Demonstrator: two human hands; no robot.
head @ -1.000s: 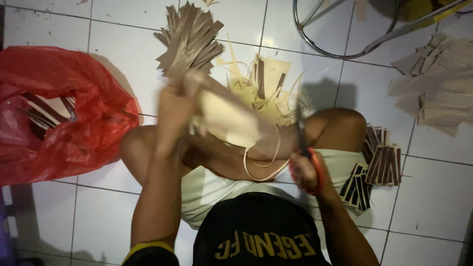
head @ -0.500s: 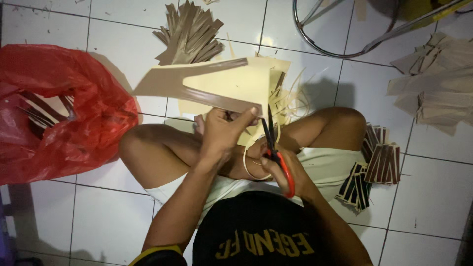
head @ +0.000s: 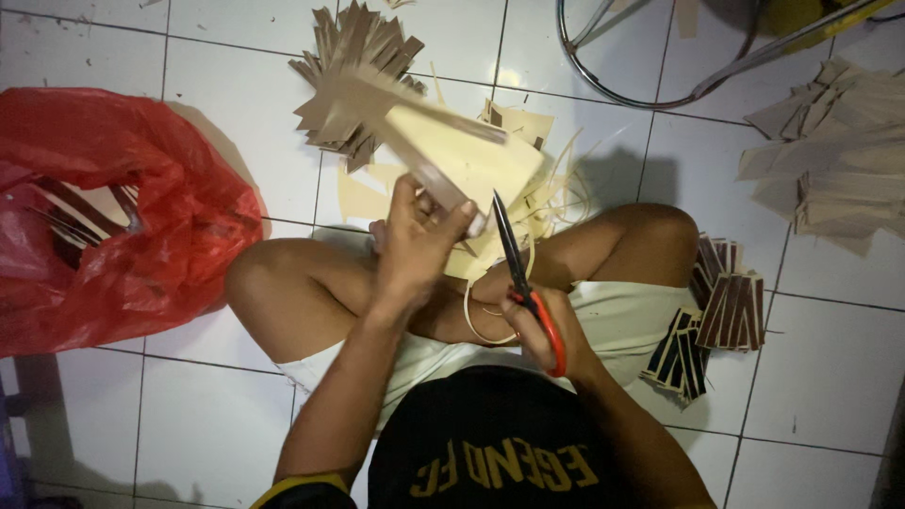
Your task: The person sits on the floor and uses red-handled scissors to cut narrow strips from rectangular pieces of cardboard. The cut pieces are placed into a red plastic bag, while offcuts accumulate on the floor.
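- A person sits cross-legged on the white tiled floor (head: pixel 217 415), seen from above at frame centre.
- The left hand (head: pixel 415 247) – fingers clenched – grips a pale card sheet (head: pixel 462 155), tilted just above centre.
- The right hand (head: pixel 547 330), fingers curled through red handles, holds scissors (head: pixel 518 273), blades beside the sheet's lower edge.
- A red plastic bag (head: pixel 113 217) lies at left – brown strips (head: pixel 363 57) fan out at top centre, with a dark stack (head: pixel 716 302) at right.
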